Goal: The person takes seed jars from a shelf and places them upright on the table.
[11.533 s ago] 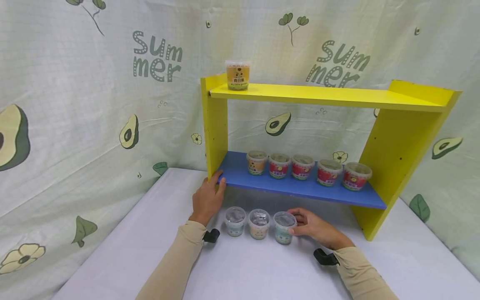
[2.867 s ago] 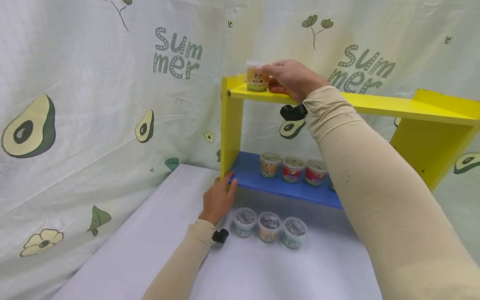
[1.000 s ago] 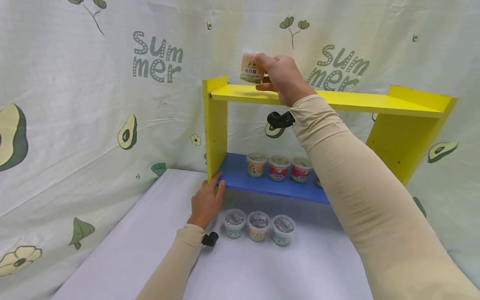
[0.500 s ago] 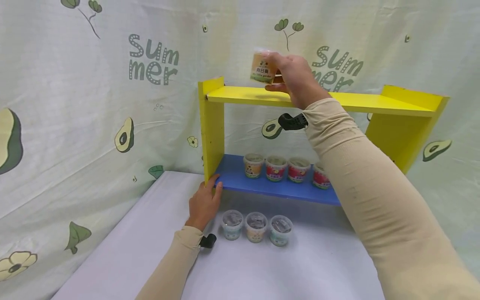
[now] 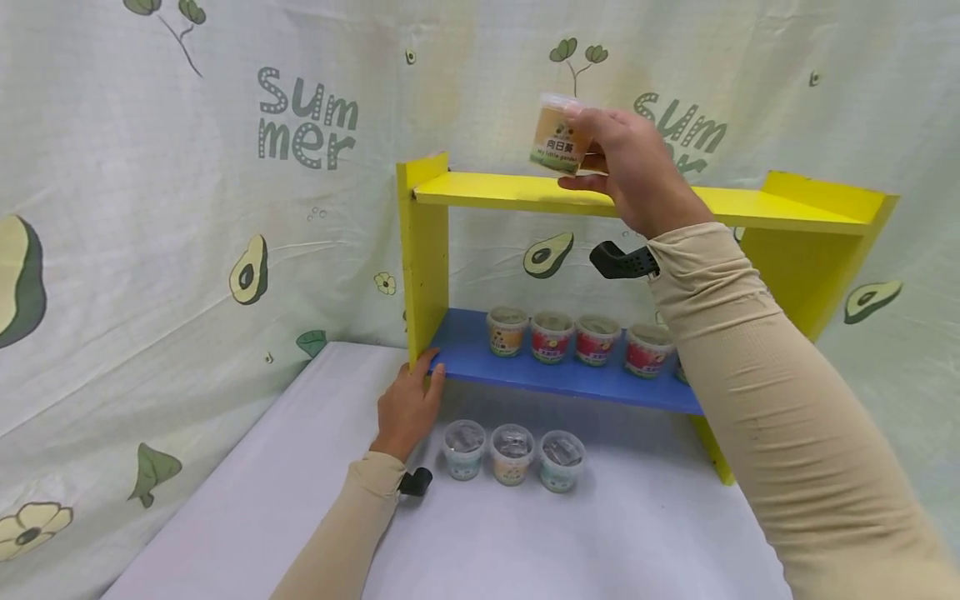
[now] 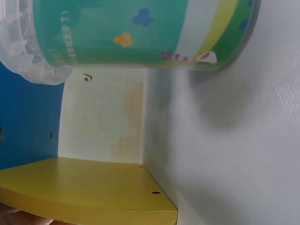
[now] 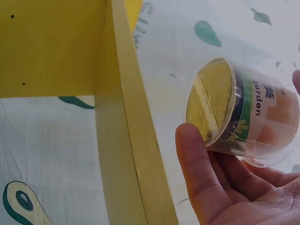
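My right hand pinches a small clear-lidded plastic cup with an orange label, held slightly tilted over the yellow top board of a shelf unit. Seen in the right wrist view, the cup lies on its side in the frame, fingers around its base and body. My left hand grips the lower left side panel of the shelf unit; in the left wrist view its fingers show partly behind the yellow panel. A teal cup fills the top of that view.
On the blue lower board stand an orange cup and several red cups, partly hidden by my right sleeve. Three lidded cups sit in a row on the white table: teal, orange, teal.
The right hand let go of a table cup, took the orange cup from the top board's left end, lifted it and carried it rightward. The left hand keeps its hold on the shelf unit.
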Demonstrator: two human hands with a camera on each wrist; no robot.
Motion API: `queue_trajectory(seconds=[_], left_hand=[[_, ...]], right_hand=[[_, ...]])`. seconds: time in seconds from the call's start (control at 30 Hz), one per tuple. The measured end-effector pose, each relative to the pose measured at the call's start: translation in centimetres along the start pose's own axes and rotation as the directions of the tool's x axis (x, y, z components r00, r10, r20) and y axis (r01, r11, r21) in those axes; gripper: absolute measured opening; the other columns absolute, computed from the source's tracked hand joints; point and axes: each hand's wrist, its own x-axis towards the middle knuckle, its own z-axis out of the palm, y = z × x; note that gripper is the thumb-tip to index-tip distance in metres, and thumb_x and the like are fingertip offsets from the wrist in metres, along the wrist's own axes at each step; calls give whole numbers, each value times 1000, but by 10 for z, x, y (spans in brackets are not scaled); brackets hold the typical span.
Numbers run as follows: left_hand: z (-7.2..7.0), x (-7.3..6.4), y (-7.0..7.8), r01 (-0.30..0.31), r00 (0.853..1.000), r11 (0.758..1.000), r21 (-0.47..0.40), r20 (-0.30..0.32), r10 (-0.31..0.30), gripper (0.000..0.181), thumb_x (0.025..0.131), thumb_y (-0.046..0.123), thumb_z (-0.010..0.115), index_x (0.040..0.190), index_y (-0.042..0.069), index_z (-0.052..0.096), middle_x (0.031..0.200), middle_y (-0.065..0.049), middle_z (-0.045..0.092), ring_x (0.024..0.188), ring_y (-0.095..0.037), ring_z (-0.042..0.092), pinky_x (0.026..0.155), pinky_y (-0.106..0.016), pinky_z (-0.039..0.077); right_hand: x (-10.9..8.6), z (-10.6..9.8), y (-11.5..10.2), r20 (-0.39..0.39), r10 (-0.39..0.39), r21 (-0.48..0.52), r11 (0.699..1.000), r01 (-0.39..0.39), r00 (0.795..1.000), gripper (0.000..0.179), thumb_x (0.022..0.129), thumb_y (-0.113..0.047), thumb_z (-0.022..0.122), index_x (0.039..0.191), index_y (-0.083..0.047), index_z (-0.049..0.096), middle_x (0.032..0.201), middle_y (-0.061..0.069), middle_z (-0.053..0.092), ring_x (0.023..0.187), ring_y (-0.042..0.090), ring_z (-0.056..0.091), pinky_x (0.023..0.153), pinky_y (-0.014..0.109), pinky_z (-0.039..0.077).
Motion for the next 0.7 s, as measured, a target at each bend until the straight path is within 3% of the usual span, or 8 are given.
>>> queue_trajectory(seconds=[0.37, 0.7], left_hand=[[-1, -3, 0, 1, 1000, 1000, 6, -4, -1, 53, 105, 57, 33, 146, 28, 52, 111, -20, 63, 82, -38, 66, 62, -53, 51], [0, -2, 1, -2, 1000, 1000, 8, -3, 2, 54, 105, 57, 33, 146, 27, 51, 111, -19, 64, 81, -36, 66, 62, -51, 51]], right_hand=[[-37, -18, -1, 19, -106, 52, 993, 105, 994, 45, 101, -27, 61, 134, -2, 46, 131, 16, 49, 120, 33, 52, 85, 36, 56], [-62, -32, 6, 46, -149, 105, 984, 144, 988, 47, 101, -28, 61, 134, 0, 45, 131, 18, 49, 117, 34, 52, 87, 34, 55]])
